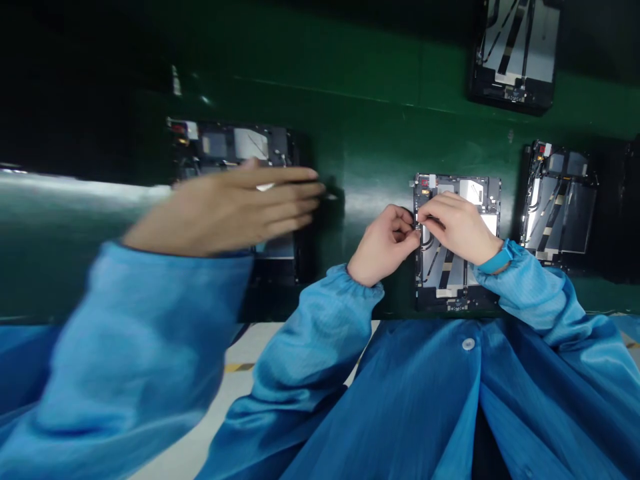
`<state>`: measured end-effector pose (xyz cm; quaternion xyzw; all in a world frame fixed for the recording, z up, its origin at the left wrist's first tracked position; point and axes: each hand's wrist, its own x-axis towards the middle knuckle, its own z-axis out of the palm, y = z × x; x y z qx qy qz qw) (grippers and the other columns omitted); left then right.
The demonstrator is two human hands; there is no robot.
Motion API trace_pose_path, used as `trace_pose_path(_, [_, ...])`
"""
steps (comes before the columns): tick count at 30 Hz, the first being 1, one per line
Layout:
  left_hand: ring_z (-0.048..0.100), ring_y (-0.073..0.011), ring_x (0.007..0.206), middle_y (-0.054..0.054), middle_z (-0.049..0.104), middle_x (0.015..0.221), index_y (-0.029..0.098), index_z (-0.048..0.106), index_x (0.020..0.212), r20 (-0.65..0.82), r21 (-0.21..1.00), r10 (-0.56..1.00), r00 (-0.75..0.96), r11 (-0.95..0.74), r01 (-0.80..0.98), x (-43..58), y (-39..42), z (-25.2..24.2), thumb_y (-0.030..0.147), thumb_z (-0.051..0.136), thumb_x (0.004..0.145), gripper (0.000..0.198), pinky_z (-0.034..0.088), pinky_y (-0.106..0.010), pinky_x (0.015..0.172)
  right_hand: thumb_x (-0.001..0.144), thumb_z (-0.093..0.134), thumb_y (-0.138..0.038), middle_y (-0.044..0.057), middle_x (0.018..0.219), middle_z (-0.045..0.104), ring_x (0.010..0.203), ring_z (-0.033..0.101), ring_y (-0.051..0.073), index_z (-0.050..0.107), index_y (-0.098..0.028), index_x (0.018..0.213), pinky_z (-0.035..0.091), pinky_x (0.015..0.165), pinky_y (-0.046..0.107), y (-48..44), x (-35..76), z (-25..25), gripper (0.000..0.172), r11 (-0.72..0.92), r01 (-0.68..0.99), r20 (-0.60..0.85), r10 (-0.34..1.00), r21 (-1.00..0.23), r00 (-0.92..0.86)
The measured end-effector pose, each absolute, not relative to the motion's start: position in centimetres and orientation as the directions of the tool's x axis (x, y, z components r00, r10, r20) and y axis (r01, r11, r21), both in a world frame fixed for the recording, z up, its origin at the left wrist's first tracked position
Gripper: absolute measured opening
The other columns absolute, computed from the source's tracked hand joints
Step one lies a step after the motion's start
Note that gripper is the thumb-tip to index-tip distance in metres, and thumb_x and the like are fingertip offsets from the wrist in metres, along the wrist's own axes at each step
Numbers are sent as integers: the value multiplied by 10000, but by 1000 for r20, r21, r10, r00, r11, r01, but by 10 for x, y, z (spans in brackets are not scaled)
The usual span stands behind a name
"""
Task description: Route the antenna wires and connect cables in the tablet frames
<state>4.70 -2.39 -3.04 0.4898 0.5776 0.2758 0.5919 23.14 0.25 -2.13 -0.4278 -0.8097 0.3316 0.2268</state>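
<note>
An opened tablet [440, 293] lies in front of me, its inner parts, dark ribbon cables and pale panels showing. Beside its left edge is my left hand [383, 243], thumb and fingers closed together at the rim. Reaching over the tablet from the right, my right hand [463, 227] pinches at the same upper left edge and hides part of the inside. The two sets of fingertips nearly meet there. Whatever lies between them is too small or too hidden to make out.
At left, a co-worker's blurred hand [240, 207] passes over another opened tablet [277, 143]. A third opened tablet [575, 213] lies to my right, and a stacked one [510, 93] stands farther back. All rest on the green tabletop [370, 127].
</note>
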Motion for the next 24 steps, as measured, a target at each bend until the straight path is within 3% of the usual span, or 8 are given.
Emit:
trace_pose_path(5, [554,-105,512,82,564,615,234,503,895,-444,888,879,171,407,216,48,-22,-37,180,774,709,333,428,-229,484,943,490,-64,58,951,713,918,600,215,673,-206,917,490,897,371,4,233,-22,233,427,520,106,838,-740,-536])
trace_pose_path(15, [520,-84,391,96,570,579,218,471,900,-498,867,835,234,478,139,48,-20,-23,238,751,712,338,408,-191,354,956,487,-79,40,939,694,932,598,213,665,-221,908,481,904,368,5,235,-24,232,409,532,86,844,-741,-530])
trace_pose_path(24, [523,-84,394,106,561,580,226,455,913,-482,876,844,236,453,167,49,-19,-23,255,727,708,342,424,-196,387,956,483,-75,47,944,705,926,607,210,675,-204,917,488,892,362,6,235,-23,235,427,523,107,838,-737,-534])
